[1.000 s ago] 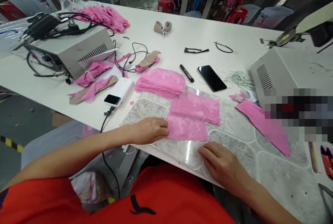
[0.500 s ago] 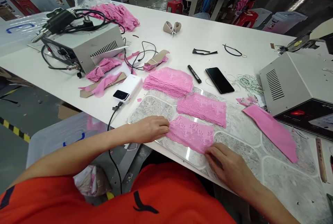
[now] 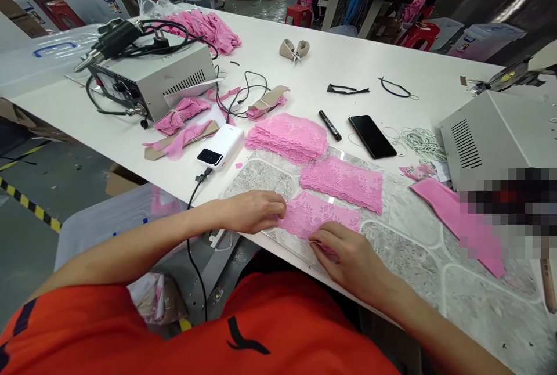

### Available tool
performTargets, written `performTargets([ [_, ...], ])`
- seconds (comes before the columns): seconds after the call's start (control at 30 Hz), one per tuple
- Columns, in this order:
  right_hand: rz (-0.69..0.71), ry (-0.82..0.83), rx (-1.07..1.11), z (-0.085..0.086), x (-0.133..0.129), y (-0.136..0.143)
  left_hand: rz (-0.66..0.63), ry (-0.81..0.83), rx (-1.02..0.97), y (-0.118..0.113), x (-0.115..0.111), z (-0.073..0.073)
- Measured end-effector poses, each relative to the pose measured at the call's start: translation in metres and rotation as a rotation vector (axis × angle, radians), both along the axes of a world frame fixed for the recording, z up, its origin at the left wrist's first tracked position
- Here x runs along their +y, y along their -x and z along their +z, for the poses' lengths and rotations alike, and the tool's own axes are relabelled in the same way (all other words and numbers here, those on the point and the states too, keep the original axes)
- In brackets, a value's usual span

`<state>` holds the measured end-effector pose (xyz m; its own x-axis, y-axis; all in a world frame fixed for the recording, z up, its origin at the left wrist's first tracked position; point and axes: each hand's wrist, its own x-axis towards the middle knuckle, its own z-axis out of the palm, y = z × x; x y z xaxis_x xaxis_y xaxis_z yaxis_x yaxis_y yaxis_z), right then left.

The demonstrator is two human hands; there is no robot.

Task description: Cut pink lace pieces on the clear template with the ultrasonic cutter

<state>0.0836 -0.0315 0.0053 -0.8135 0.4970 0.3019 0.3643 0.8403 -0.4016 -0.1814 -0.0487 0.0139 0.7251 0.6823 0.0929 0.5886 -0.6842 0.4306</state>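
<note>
A pink lace piece point(image 3: 322, 212) lies flat on the grey stone-patterned mat point(image 3: 256, 175) in front of me. My left hand point(image 3: 259, 211) is closed on its left end, fingers bent and thumb tucked under. At the middle of the piece's near edge, the fingertips of my right hand point(image 3: 348, 253) pinch the lace; the hand covers part of its right half. Just beyond lies a small pink lace stack point(image 3: 342, 184). Behind that, to the left, rests a taller lace stack point(image 3: 287, 137).
A white power bank point(image 3: 221, 147) with cables sits left of the mat. Farther off are a grey machine box point(image 3: 174, 76), a marker point(image 3: 329, 125), a phone point(image 3: 372, 136) and beige-handled snips point(image 3: 295, 50). On the right, a pink fabric strip point(image 3: 448, 212) lies by another machine point(image 3: 491, 131).
My right hand has slid left along the near edge of the lace piece, from its right corner to its middle. The left hand stays at the left end. The view has shifted slightly.
</note>
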Motion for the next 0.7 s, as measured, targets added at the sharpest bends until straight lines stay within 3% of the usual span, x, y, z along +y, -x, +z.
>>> performTargets([
  [0.27, -0.016, -0.031, -0.15, -0.018, 0.002, 0.011, -0.001, -0.018, 0.022, 0.0, -0.008, -0.008],
  [0.7, -0.016, 0.027, -0.119, -0.021, 0.003, 0.009, 0.022, 0.037, -0.046, 0.009, -0.007, -0.008],
])
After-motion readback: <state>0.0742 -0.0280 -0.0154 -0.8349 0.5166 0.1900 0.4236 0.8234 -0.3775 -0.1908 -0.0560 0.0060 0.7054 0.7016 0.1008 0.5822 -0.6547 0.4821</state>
